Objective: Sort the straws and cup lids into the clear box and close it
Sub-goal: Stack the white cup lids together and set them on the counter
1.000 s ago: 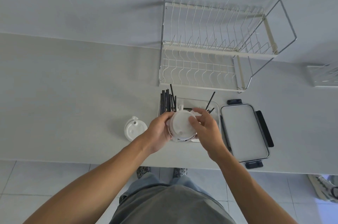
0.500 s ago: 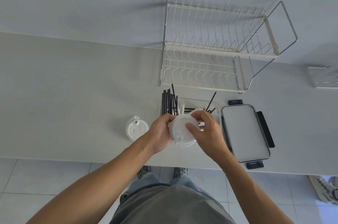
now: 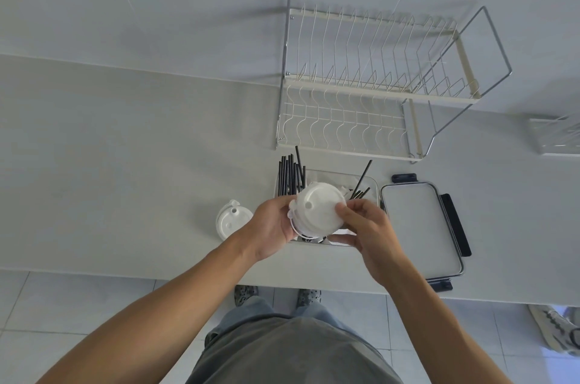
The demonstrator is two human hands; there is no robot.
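Both hands hold a stack of white cup lids (image 3: 318,211) just above the clear box (image 3: 373,186). My left hand (image 3: 271,226) grips the stack's left side, and my right hand (image 3: 364,223) pinches its right side. Several black straws (image 3: 290,172) stand bunched in the box's far left corner, and a few more black straws (image 3: 361,184) lean at its far right. One more white cup lid (image 3: 232,222) lies on the counter left of the box. The box's own lid (image 3: 420,230), with dark clasps, lies flat to the right.
A white wire dish rack (image 3: 370,92) stands on the counter behind the box. A clear container (image 3: 558,135) sits at the far right edge. The counter's front edge (image 3: 125,274) runs just below my wrists. Someone's shoe (image 3: 555,333) is on the floor at lower right.
The stack of lids has turned in my hands and its top now faces up more. My right hand's fingers shifted from the stack's top to its right side.
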